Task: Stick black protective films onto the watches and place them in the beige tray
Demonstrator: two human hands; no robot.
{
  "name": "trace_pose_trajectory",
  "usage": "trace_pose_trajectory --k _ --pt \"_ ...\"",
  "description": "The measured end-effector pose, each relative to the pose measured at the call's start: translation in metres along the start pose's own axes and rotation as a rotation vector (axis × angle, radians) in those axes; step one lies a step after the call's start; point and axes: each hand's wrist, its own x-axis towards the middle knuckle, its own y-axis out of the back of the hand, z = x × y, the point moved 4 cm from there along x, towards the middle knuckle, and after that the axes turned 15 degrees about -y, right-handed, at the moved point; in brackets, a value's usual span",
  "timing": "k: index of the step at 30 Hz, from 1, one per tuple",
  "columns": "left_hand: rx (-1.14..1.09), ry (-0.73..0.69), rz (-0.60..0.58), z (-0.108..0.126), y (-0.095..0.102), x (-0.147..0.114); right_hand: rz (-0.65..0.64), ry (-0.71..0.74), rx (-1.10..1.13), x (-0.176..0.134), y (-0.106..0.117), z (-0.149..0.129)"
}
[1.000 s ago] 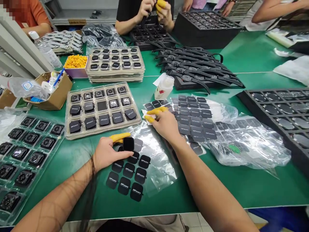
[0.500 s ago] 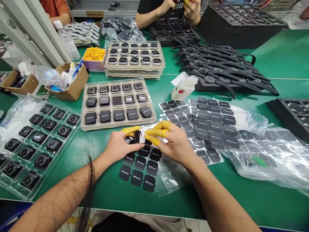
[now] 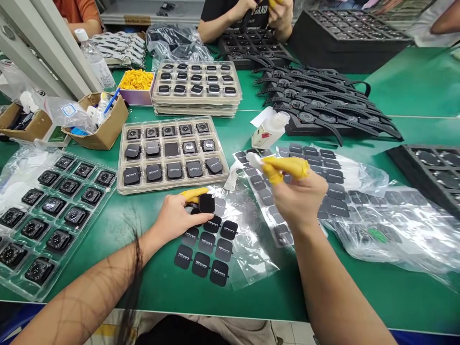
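My left hand (image 3: 181,211), with yellow finger cots, grips a small square smartwatch body (image 3: 206,203) by its edges, its glossy black screen facing up. Below it lies a sheet of black square screen films (image 3: 206,242) with white lettering. My right hand (image 3: 296,191), also in yellow finger cots, is raised to the right of the watch body and pinches a small white wad (image 3: 254,160); its material is unclear. A crumpled white tissue (image 3: 233,177) lies between the hands, by the corner of a plastic tray (image 3: 172,187) holding watch bodies, several topped with black films.
At left lies a clear tray of watch bodies (image 3: 59,239). A white bottle (image 3: 270,130) stands beyond my right hand, near more film sheets (image 3: 336,191) and strapped watches (image 3: 323,105). A box of yellow finger cots (image 3: 136,80) sits behind. Across the table, a co-worker's hands (image 3: 280,17) are busy.
My right hand has moved away from the watch body, up and to the right, with the white wad. The screen and the tissue have come into view. My left hand keeps its grip.
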Motion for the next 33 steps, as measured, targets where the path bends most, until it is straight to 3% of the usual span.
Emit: trace_pose_trajectory --k 3,5,8,12,16,21,25,29,33 --pt "-0.02 -0.051 0.002 -0.001 -0.001 0.001 -0.376 0.316 0.084 -0.027 -0.02 -0.031" --pt "-0.033 -0.088 -0.003 -0.001 -0.002 0.001 -0.507 0.443 0.081 -0.042 -0.032 -0.042" --pt "-0.039 -0.101 -0.005 -0.002 -0.003 0.001 -0.471 0.439 0.042 -0.046 -0.04 -0.043" --pt "-0.023 -0.129 0.003 0.0 -0.002 0.001 -0.527 0.444 0.082 -0.045 -0.045 -0.04" --pt "0.032 -0.125 0.002 0.001 -0.002 0.003 -0.409 0.356 0.096 -0.038 -0.049 -0.038" --pt "0.033 -0.143 -0.005 0.004 -0.002 0.003 -0.456 0.401 0.118 -0.043 -0.055 -0.043" --pt "0.067 -0.127 0.006 0.004 -0.001 0.003 -0.375 0.322 0.049 -0.043 -0.054 -0.037" --pt "0.03 -0.133 0.013 0.004 -0.002 0.003 -0.48 0.39 0.131 -0.045 -0.057 -0.038" --pt "-0.012 -0.088 0.061 -0.001 -0.002 0.001 -0.307 0.247 0.073 -0.037 -0.053 -0.033"
